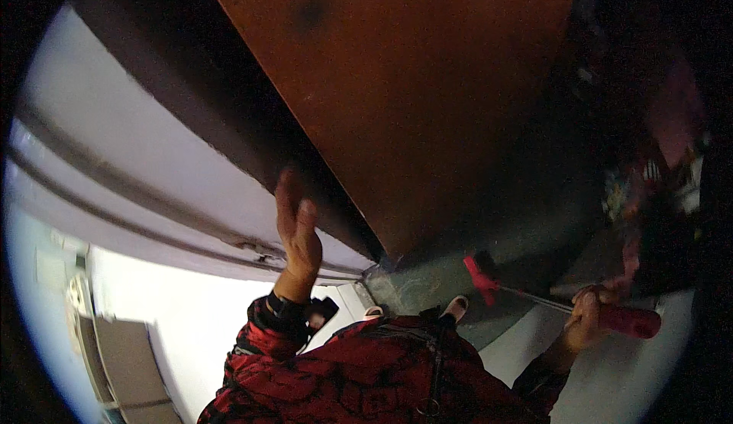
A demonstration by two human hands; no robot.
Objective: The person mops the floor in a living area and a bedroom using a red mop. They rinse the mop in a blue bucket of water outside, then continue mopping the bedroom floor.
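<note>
My left hand (300, 241) is raised in front of the dark door frame (189, 97), with its thumb apart from the fingers and nothing in it. Its fingertips are blurred, and I cannot tell whether they touch the frame. Beyond it stands a brown door leaf (401, 92) with a dark round spot near its top in the picture. Low on the right, my right hand (585, 316) grips a long-handled cleaning tool (480, 280). This tool has a pink head, a thin metal rod and a thick reddish handle; its head points left over the floor.
A dark greenish floor (418, 286) runs past my feet (455, 308) in light footwear. On the right, cluttered items (653, 178) sit in deep shade. A pale wall (143, 120) and a brightly lit space (172, 298) lie left of the doorway.
</note>
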